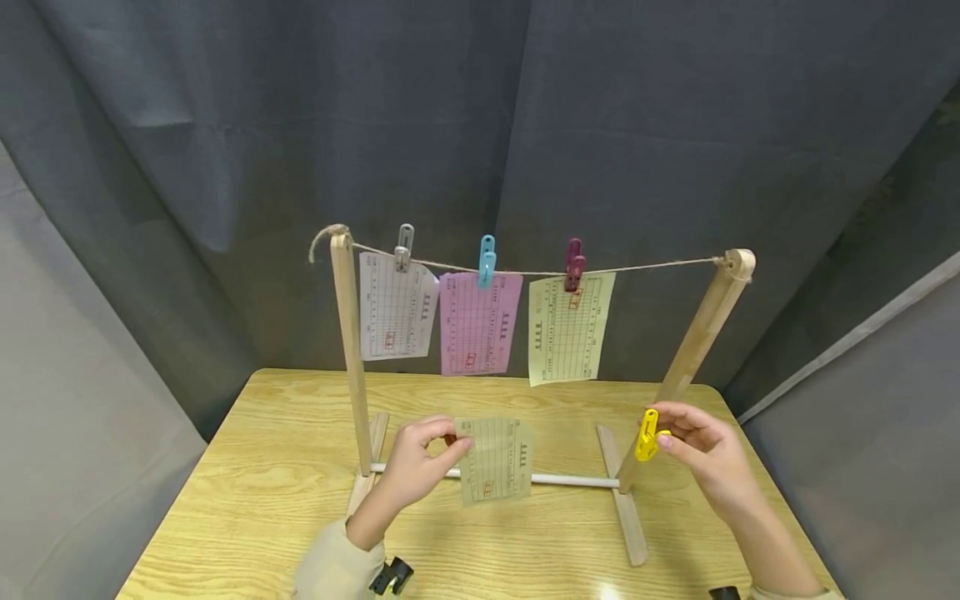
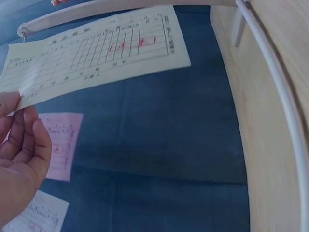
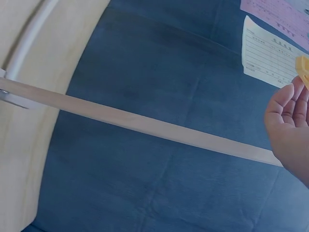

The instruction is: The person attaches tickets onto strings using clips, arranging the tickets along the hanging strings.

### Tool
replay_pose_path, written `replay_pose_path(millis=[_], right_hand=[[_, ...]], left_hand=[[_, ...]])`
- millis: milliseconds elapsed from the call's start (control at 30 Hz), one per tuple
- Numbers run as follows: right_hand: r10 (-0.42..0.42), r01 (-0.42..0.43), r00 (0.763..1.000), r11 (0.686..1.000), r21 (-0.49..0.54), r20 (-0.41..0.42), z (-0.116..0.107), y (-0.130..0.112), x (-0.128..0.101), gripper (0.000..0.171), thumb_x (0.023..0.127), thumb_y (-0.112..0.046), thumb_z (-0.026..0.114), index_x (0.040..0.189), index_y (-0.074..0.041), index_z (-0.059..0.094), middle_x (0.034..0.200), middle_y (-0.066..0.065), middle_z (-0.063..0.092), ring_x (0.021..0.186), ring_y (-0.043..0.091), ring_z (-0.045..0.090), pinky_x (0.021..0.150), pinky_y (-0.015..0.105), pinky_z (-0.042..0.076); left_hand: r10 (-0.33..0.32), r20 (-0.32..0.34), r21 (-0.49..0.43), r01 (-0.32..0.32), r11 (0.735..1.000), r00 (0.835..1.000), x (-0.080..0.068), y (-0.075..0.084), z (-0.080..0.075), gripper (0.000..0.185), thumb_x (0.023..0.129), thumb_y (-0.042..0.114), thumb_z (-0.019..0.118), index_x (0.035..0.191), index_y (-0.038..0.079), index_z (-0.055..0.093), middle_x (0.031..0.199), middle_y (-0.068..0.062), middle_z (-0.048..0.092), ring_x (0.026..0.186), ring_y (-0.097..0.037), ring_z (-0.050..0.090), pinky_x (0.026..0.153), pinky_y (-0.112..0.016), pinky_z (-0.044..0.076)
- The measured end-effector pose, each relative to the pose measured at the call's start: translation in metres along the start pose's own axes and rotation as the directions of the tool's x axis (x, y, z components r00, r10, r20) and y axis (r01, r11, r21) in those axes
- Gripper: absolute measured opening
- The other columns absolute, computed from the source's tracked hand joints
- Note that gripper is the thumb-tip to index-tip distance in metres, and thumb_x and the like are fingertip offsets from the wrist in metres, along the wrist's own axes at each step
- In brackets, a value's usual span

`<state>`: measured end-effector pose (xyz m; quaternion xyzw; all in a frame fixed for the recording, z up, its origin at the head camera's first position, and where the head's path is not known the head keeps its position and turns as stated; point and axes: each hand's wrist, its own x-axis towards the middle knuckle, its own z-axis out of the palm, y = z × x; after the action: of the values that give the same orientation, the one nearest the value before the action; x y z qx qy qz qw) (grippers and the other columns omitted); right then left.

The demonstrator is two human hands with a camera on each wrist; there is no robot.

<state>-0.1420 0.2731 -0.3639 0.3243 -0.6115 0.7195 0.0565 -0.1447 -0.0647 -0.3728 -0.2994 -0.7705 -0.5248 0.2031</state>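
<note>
We record the left hand (image 1: 420,467) pinching a pale yellow slip (image 1: 495,460) by its edge; the right hand (image 1: 701,450) pinches a yellow clothespin (image 1: 645,435) beside the rack's right post (image 1: 693,350).

Paper slips: four, namely a white slip (image 1: 396,307), a pink slip (image 1: 478,323), a yellow slip (image 1: 567,327) and a held slip (image 1: 495,461). Clothespins: four, being a grey peg (image 1: 404,247), a blue peg (image 1: 487,260), a maroon peg (image 1: 574,263) and a yellow peg (image 1: 646,435). Wooden rack (image 1: 349,350): one; string (image 1: 652,267): one.

On the twine hang a white slip (image 1: 395,307) under a grey peg (image 1: 404,247), a pink slip (image 1: 478,323) under a blue peg (image 1: 487,260), and a pale yellow slip (image 1: 567,328) under a maroon peg (image 1: 574,263). All carry ruled grids with red stamps. The held slip (image 1: 495,460) is pale yellow, the held peg (image 1: 646,435) bright yellow.
</note>
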Motion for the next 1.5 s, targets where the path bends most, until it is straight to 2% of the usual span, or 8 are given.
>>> replay_pose_path(millis=[233,467,600,733,900,1100,1333,1500], right_hand=[[-0.008,0.008,1.000,0.999,-0.033,0.007,-0.002,-0.012,0.010,0.039,0.081,0.025,0.043,0.113,0.006,0.055,0.102,0.007,0.064,0.092,0.014,0.060,0.074,0.020,0.049],[0.013,-0.018,0.999,0.992,-0.123,-0.038,-0.001,-0.031,0.023,0.038,0.081,0.023,0.046,0.110,0.001,0.058,0.096,0.003,0.064,0.086,0.012,0.060,0.072,0.020,0.050],[0.006,-0.013,0.999,0.986,-0.166,-0.042,-0.002,-0.039,0.029,0.036,0.081,0.022,0.047,0.109,0.003,0.058,0.096,0.003,0.064,0.084,0.012,0.060,0.072,0.020,0.050],[-0.035,0.032,0.999,0.989,-0.142,-0.018,-0.003,-0.046,0.035,0.033,0.080,0.023,0.048,0.109,0.011,0.055,0.099,0.007,0.065,0.085,0.015,0.061,0.072,0.021,0.050],[-0.078,0.077,0.997,0.992,-0.098,-0.005,-0.005,-0.052,0.043,0.036,0.078,0.027,0.045,0.111,0.015,0.053,0.101,0.012,0.064,0.086,0.018,0.062,0.072,0.023,0.051],[-0.144,0.144,0.990,0.989,-0.028,-0.006,-0.008,-0.059,0.051,0.038,0.076,0.030,0.043,0.112,0.020,0.050,0.099,0.018,0.064,0.085,0.021,0.062,0.072,0.024,0.051],[-0.187,0.187,0.982,0.982,0.012,0.000,-0.009,-0.074,0.062,0.034,0.076,0.030,0.044,0.109,0.023,0.049,0.097,0.020,0.063,0.083,0.023,0.062,0.073,0.025,0.051],[-0.189,0.188,0.982,0.982,-0.005,-0.031,-0.009,-0.087,0.071,0.034,0.075,0.031,0.043,0.107,0.023,0.050,0.094,0.020,0.064,0.082,0.024,0.062,0.072,0.024,0.051]], left_hand=[[0.027,-0.051,-0.019,-0.028,0.999,0.998,0.005,-0.025,0.015,0.015,0.078,0.001,0.067,0.067,0.009,0.062,0.066,0.001,0.058,0.060,-0.008,0.048,0.054,-0.021,0.040],[0.039,-0.082,-0.053,-0.044,0.998,0.996,0.018,-0.015,0.019,0.015,0.077,-0.001,0.068,0.066,0.007,0.061,0.065,0.000,0.058,0.061,-0.008,0.050,0.056,-0.022,0.043],[0.046,-0.094,-0.065,-0.052,0.997,0.995,0.025,-0.011,0.024,0.014,0.074,-0.007,0.067,0.066,0.002,0.061,0.063,-0.005,0.058,0.059,-0.011,0.050,0.054,-0.022,0.043],[0.069,-0.100,-0.086,-0.077,0.993,0.993,0.030,-0.008,0.028,0.013,0.073,-0.009,0.067,0.066,0.000,0.060,0.063,-0.008,0.058,0.059,-0.014,0.050,0.054,-0.023,0.043],[0.093,-0.108,-0.121,-0.106,0.987,0.990,0.036,-0.005,0.032,0.014,0.077,-0.004,0.066,0.067,0.004,0.060,0.065,-0.004,0.057,0.061,-0.011,0.050,0.054,-0.022,0.042],[0.118,-0.139,-0.178,-0.142,0.974,0.983,0.048,0.002,0.037,0.011,0.078,-0.003,0.065,0.069,0.001,0.060,0.066,-0.006,0.056,0.062,-0.012,0.050,0.055,-0.027,0.046],[0.146,-0.146,-0.173,-0.171,0.970,0.978,0.064,0.012,0.043,0.009,0.077,-0.002,0.065,0.069,-0.001,0.061,0.066,-0.007,0.058,0.062,-0.011,0.051,0.056,-0.024,0.047],[0.158,-0.153,-0.165,-0.183,0.969,0.976,0.073,0.018,0.047,0.006,0.078,-0.001,0.064,0.072,-0.002,0.063,0.067,-0.008,0.060,0.062,-0.012,0.052,0.058,-0.022,0.046]])
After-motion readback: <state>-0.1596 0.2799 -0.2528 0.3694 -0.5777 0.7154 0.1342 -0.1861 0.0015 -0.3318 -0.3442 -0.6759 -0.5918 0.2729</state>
